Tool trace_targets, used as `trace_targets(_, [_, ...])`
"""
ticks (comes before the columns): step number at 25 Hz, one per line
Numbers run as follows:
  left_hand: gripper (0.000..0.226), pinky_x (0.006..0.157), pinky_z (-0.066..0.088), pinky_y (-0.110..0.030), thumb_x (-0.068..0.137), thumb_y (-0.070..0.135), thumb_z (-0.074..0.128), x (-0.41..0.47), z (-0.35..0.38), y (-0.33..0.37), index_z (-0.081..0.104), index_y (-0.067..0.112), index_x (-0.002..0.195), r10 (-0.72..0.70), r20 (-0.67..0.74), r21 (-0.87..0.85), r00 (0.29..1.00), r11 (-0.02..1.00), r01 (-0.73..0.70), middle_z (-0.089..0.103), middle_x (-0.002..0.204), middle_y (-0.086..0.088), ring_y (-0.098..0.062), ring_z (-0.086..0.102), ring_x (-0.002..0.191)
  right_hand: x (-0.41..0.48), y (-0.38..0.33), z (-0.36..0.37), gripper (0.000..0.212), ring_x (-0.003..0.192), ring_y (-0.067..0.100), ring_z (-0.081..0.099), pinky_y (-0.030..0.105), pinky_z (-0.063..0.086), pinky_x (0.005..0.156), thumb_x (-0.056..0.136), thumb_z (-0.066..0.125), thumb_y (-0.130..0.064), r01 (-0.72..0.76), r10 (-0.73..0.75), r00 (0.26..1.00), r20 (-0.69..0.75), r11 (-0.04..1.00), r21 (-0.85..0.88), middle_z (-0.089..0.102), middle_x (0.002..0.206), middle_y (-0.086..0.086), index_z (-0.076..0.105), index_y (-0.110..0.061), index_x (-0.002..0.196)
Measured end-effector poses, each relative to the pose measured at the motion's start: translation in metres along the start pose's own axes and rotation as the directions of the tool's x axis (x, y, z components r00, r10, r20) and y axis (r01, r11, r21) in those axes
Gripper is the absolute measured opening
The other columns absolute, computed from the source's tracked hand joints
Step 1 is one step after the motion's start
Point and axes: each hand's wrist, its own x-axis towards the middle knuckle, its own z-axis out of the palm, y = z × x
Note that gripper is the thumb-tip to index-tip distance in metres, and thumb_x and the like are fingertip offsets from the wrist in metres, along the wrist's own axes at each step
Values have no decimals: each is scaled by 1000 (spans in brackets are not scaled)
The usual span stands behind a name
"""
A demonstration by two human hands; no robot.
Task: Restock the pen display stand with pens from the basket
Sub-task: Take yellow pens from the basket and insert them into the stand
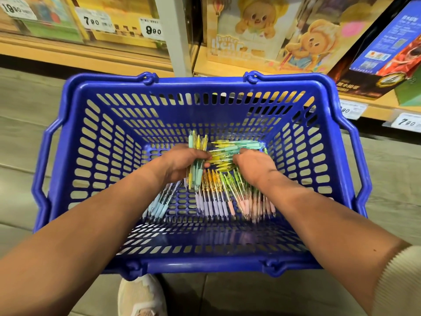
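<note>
Scooping pens out of blue basket [200,82].
Loose pens [218,201] heaped toward 6 o'clock; left hand [180,163] fingers clamped on bundle [196,174], right hand [252,166] fingers curled round more at 1 o'clock. Risk: overfull, uneven grip spilling pens.

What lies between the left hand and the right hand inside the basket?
Yellow pens, lying crosswise in the basket, fill the gap between left hand and right hand; the head view shows it.

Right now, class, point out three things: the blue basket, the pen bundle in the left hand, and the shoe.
blue basket [205,262], head view, near rim.
pen bundle [197,176], head view, green grips below the left hand [184,163].
shoe [141,297], head view, toe.
</note>
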Motion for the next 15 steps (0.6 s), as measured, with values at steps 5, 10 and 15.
trace_targets(5, [23,58,56,-31,96,9,63,-13,-5,3,59,-4,115,61,23,-74,998,995,-59,63,70,-3,-15,60,60,0,-1,-1,36,109,26,62,39,55,90,90,66,-1,103,-102,995,16,987,-121,59,122,3,66,-18,121])
trace_targets(10, [21,57,52,-31,103,11,53,-30,-4,-3,55,0,121,95,-47,-158,994,982,-102,62,76,-6,-18,59,63,-5,-10,-29,6,88,16,62,32,53,89,98,62,-18,-2,1,1000,5,964,266,66,101,-1,67,-20,101])
trace_targets(15, [17,67,51,-32,104,12,45,-42,0,-8,53,3,116,114,-68,-234,991,964,-127,64,82,-9,-18,59,70,-32,-41,-81,10,78,11,71,28,59,75,94,67,-29,-126,25,991,128,436,891,74,87,-6,72,-20,93])
